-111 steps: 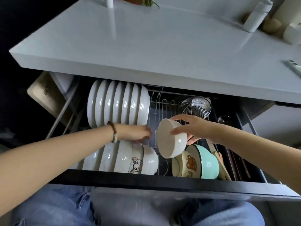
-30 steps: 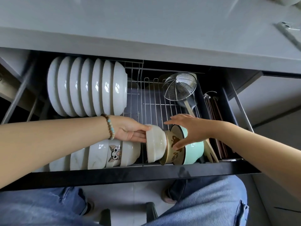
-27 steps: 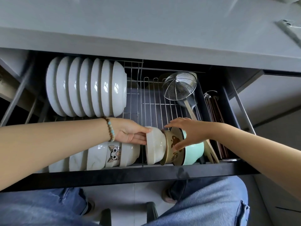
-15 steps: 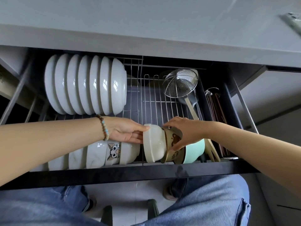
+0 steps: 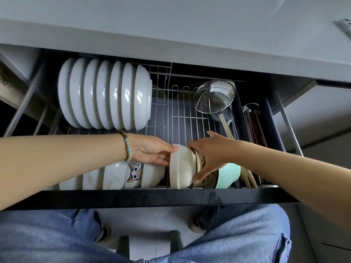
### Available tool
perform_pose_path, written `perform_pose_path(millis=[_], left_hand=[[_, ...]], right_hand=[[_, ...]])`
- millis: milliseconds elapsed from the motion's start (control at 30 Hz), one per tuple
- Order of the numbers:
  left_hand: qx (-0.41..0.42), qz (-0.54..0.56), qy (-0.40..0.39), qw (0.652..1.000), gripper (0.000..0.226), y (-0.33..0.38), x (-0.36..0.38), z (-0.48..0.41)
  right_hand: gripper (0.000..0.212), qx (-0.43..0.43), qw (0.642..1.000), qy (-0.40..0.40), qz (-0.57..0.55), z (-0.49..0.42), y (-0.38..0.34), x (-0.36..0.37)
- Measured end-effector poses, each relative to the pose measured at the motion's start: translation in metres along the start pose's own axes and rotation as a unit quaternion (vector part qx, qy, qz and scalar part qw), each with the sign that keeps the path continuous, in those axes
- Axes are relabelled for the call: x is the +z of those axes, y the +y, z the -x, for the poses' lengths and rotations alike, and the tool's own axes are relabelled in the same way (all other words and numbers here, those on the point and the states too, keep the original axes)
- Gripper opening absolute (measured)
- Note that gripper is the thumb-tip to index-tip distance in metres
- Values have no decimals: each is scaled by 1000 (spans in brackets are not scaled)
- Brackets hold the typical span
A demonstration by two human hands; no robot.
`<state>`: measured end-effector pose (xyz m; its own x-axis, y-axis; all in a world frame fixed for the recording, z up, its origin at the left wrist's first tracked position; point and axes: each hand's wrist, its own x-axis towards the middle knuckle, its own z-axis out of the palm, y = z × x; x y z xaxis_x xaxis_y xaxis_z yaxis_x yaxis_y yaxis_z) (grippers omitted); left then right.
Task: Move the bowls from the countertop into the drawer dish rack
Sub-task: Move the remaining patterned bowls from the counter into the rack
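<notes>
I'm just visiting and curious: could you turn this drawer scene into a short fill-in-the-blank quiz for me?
1. The left hand, which together with the right hand holds the cream bowl, wears a beaded ____ at its wrist.
2. Just left of the cream bowl, a white bowl bears the drawn face of a ____.
3. The wire skimmer lies in the back ____ corner of the drawer rack.
Missing words: bracelet; cat; right.

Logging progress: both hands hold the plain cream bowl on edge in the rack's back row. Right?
No: the head view shows the plain cream ceramic bowl in the front row of the wire rack, not the back. Left hand and right hand hold it on edge.
</notes>
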<state>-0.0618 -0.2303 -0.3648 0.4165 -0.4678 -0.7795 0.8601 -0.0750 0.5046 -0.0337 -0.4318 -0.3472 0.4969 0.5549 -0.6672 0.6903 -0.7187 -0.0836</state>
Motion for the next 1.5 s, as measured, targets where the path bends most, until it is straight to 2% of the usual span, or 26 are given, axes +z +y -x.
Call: perform_pose_path(millis=[367,567,633,767,1033,1133,1300,1500], left_hand=[[-7,9,-16,1000,30,-3,-4,5],[-10,9,-11,1000,26,-6,-3,6],[-7,6,-3,1000,23,-6,0,4],[-12,-10,10,1000,20,-6,7,0],[-8,-20,16,1000,35,-6,23,-13],[-9,-15,12,1000,33,-7,23,-15],[-8,-40,5,999,32,-8,28,-19],[-11,-48,10,999,26,-7,27,-15]], right_hand=[[100,-6,999,29,-43,4,4,6],[120,-32,997,65,-21,-2,-5,10],[121,-49,995,85,-5,-5,-11,8],[122,-48,997,64,14,-8,-16,8],[120,-24,998,57,-3,-10,-13,15],[120,-27,998,52,-10,-12,-13,14],[95,-27,995,89,-35,-10,-11,13],[100,-19,996,79,-48,-11,-10,11]])
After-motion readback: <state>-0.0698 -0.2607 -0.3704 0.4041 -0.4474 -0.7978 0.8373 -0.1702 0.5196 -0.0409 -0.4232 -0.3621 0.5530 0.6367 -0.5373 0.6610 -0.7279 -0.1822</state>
